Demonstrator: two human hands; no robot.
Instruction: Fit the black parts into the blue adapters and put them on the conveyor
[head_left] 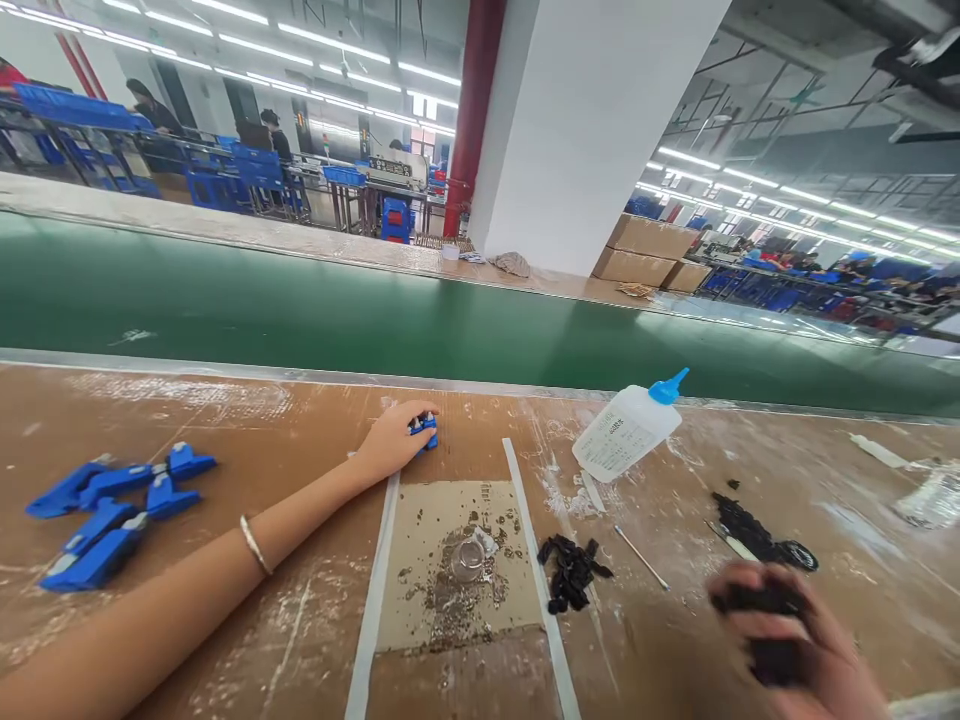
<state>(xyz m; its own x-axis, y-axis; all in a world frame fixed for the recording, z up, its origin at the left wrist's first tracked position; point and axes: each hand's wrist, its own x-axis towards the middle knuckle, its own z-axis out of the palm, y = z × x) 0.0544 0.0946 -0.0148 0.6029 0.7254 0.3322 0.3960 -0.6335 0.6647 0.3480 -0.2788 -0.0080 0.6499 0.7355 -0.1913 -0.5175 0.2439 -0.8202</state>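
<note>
My left hand (396, 436) reaches out to the table's middle, its fingers curled round a small blue part (426, 430). At the lower right my right hand (795, 630) is blurred, with its fingers bent round a dark black object (776, 650). Left of that hand lies a pile of black pieces (571, 572), with a cotton swab (641, 557) beside it. A small clear cup (468, 560) stands on a stained beige sheet (412, 520) between two white tape strips. Several blue parts (105, 550) lie at the left.
A white bottle with a blue nozzle (626, 430) leans behind the swab. More black pieces (750, 525) and a black ring (796, 555) lie at the right. Beyond the table runs a green belt (337, 310); people and cartons (649, 250) are further back.
</note>
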